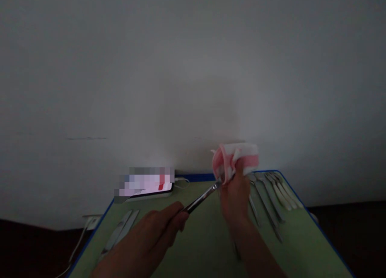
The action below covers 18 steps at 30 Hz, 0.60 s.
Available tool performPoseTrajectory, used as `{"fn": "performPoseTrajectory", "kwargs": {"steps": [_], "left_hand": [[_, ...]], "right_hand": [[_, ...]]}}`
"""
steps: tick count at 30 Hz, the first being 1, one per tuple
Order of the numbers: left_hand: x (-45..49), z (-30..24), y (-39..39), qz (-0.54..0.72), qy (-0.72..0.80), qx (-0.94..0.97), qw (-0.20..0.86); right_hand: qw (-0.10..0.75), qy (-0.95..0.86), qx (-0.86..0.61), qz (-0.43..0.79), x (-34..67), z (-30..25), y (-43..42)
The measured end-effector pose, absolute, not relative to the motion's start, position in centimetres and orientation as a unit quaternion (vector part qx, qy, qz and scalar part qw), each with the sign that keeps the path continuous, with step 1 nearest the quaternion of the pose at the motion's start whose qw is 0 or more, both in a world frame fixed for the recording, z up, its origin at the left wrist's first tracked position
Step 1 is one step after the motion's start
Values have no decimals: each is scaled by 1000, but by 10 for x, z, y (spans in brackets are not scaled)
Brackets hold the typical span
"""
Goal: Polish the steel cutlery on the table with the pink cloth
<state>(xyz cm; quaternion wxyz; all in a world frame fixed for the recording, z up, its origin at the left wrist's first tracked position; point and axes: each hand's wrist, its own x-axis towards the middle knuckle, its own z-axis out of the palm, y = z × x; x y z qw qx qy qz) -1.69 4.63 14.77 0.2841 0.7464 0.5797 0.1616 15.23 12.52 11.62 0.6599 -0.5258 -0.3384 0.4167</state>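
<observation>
My left hand (163, 225) is closed around the handle of a shiny metal piece of cutlery (201, 199), which slants up to the right. Its far end goes into a pink and white cloth (249, 159), so I cannot tell whether it is a fork or a spoon. My right hand (237, 193) grips this cloth, bunched about the cutlery's end, above the back of the green table (202, 246). Beside my right hand lie several metal forks (268, 201) and several pale-handled forks (285, 193). Flat metal knives (122, 229) lie left of my left hand.
A phone or tablet with a lit screen (150, 185) stands at the table's back left, a white cable (183, 183) running from it. Behind the table's blue edge rises a grey wall (193, 89). Another white cable (76, 246) hangs at the left.
</observation>
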Motion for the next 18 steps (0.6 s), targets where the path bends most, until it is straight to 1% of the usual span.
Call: {"fn": "performPoseTrajectory", "kwargs": {"steps": [2, 4, 8, 11, 15, 18], "left_hand": [[-15, 148, 48, 175, 589, 743, 265], [-12, 149, 51, 191, 592, 744, 243], [-10, 146, 59, 196, 587, 753, 223], [-15, 135, 63, 177, 595, 758, 201], [-22, 122, 64, 189, 606, 762, 130], [-19, 123, 61, 179, 620, 751, 141]], "right_hand": [[608, -305, -560, 473, 133, 112, 112], [590, -302, -566, 490, 115, 109, 101], [565, -361, -504, 545, 104, 109, 94], [583, -370, -444, 571, 112, 111, 102], [628, -298, -424, 580, 129, 110, 117], [645, -271, -423, 576, 141, 109, 128]]}}
